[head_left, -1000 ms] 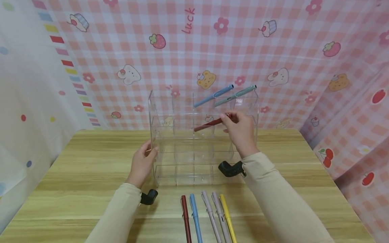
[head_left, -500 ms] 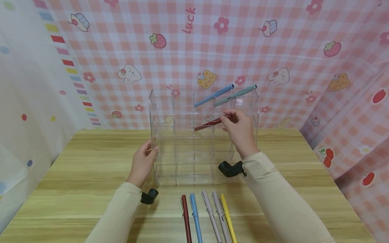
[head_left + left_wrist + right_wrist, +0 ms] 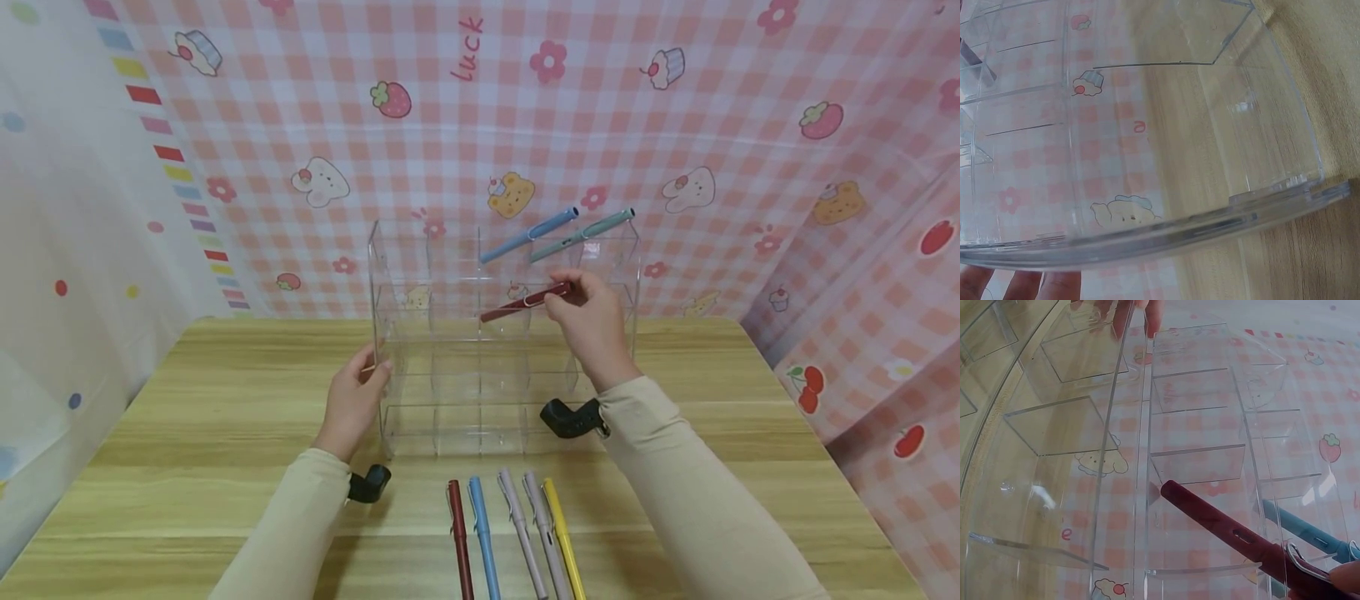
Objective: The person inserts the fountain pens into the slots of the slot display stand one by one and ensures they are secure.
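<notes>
A clear acrylic rack [image 3: 455, 392] with several tiers of compartments stands upright on the table. My left hand [image 3: 351, 407] holds its left side edge, thumb in front; in the left wrist view the fingertips [image 3: 1060, 284] show just beyond the side panel. My right hand [image 3: 592, 325] pinches a dark red pen [image 3: 517, 307] near its clipped cap end. The pen slants across the second tier from the top, its far end low and to the left, as the right wrist view [image 3: 1210, 515] also shows. On the top tier lean a blue pen [image 3: 525, 237] and a green pen [image 3: 577, 237].
In front of the rack lie another dark red pen [image 3: 459, 533], a light blue pen [image 3: 482, 533], two pale purple pens [image 3: 521, 529] and a yellow pen [image 3: 562, 533] on the wooden table [image 3: 225, 400]. A pink checked cloth [image 3: 300, 108] hangs behind.
The right fingers have shifted slightly on the dark red pen, and more of its cap and clip shows now. The left hand and the rack hold their place.
</notes>
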